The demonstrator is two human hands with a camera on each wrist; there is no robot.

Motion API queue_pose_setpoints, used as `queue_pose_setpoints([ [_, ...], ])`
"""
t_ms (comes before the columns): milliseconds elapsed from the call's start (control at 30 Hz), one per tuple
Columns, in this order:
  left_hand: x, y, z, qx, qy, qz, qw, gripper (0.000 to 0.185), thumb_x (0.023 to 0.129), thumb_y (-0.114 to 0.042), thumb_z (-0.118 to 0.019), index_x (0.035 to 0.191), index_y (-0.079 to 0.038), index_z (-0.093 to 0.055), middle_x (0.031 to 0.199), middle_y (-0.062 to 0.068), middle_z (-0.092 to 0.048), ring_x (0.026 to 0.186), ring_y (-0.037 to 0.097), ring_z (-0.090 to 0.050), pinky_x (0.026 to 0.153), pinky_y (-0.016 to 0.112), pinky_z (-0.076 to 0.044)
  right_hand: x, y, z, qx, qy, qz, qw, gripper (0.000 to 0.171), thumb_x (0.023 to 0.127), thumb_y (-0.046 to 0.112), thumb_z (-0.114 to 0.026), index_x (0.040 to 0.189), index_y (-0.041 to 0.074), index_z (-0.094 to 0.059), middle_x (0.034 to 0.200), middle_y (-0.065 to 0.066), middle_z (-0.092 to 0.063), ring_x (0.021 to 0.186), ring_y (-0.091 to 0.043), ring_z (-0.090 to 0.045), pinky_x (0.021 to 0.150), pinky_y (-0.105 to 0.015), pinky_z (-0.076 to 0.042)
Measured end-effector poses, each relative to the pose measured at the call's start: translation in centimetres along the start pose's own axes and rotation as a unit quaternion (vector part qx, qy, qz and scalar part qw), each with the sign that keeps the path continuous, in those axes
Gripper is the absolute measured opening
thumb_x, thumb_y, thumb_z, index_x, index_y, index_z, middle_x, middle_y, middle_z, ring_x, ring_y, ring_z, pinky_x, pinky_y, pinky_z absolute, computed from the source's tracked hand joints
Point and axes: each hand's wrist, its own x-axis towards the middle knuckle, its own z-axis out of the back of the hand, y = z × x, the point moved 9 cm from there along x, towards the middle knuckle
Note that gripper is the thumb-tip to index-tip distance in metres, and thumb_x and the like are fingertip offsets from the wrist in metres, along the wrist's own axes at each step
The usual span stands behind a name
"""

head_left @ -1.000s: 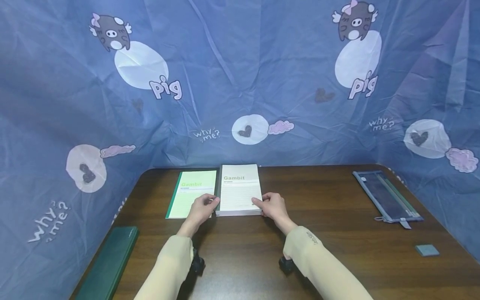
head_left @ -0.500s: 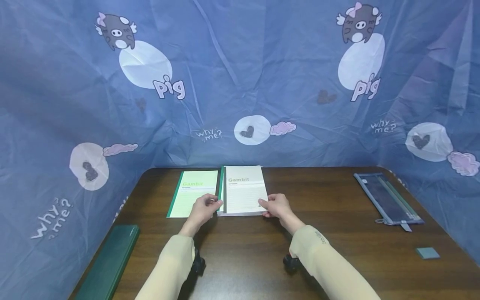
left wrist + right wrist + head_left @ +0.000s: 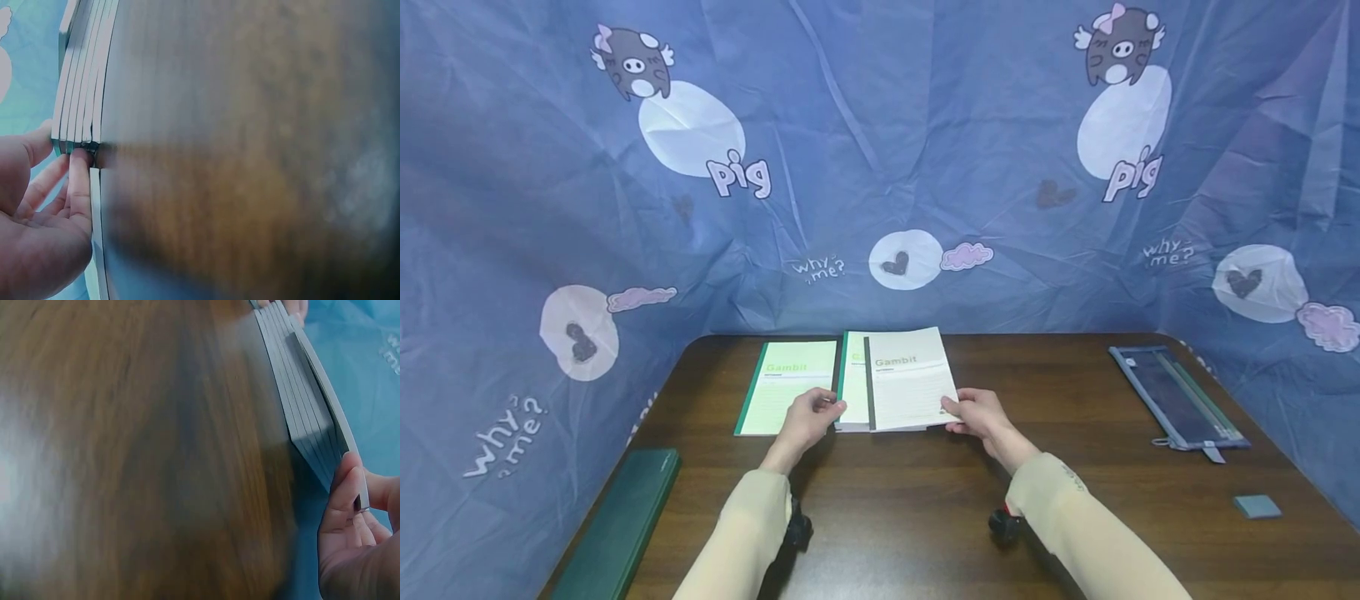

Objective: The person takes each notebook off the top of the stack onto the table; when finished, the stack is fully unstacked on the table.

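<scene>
A white notebook with a dark spine and "Gambit" on its cover [image 3: 913,379] is pinched at its lower right corner by my right hand [image 3: 983,417]. It lies slanted over a stack of notebooks [image 3: 852,400], its right side raised off the stack in the right wrist view. The stack's top one has a green spine and a pale cover. My left hand [image 3: 808,417] holds the stack's near left corner; in the left wrist view the thumb is on top and fingertips [image 3: 80,159] press the spines. Left of it lies a single green-spined notebook [image 3: 790,387], partly behind the left hand.
A long dark green box [image 3: 617,517] lies at the table's left edge. On the right are a blue mesh zip pouch [image 3: 1176,396] and a small blue-green block [image 3: 1257,506]. A blue printed cloth [image 3: 820,167] hangs behind the brown table [image 3: 910,517].
My right hand has drawn the dark-spined notebook rightward and tilted it, uncovering the green-spined notebook below. My left hand has stayed at the stack's left corner.
</scene>
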Motion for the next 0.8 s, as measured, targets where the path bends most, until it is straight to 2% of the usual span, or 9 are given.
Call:
queue_pose_setpoints([
  [200, -0.1, 0.0, 0.0, -0.003, 0.0, -0.001, 1.0, 0.038, 0.097, -0.026, -0.065, 0.124, 0.001, -0.062, 0.111, 0.017, -0.064, 0.103, 0.03, -0.061, 0.087, 0.043, -0.051, 0.2, -0.4, 2.2, 0.008, -0.001, -0.004, 1.0, 0.04, 0.099, 0.013, -0.063, 0.129, -0.012, -0.054, 0.087, -0.01, -0.066, 0.064, -0.011, -0.065, 0.058, -0.018, -0.052],
  [500, 0.0, 0.1, 0.0, -0.001, -0.002, 0.002, 1.0, 0.037, 0.097, -0.026, -0.065, 0.123, 0.001, -0.062, 0.11, 0.016, -0.064, 0.1, 0.028, -0.06, 0.083, 0.041, -0.051, 0.5, -1.1, 5.7, 0.012, -0.012, -0.013, 1.0, 0.047, 0.099, 0.016, -0.063, 0.134, -0.013, -0.049, 0.088, -0.008, -0.066, 0.066, -0.011, -0.065, 0.058, -0.016, -0.051],
  [800, -0.2, 0.0, 0.0, -0.006, 0.0, 0.006, 1.0, 0.036, 0.097, -0.025, -0.065, 0.122, 0.001, -0.062, 0.109, 0.015, -0.063, 0.1, 0.028, -0.059, 0.085, 0.042, -0.049, 0.5, -1.7, 8.1, 0.024, -0.004, -0.014, 1.0, 0.056, 0.099, 0.015, -0.064, 0.139, -0.016, -0.041, 0.084, -0.004, -0.064, 0.064, -0.008, -0.063, 0.059, -0.016, -0.051],
])
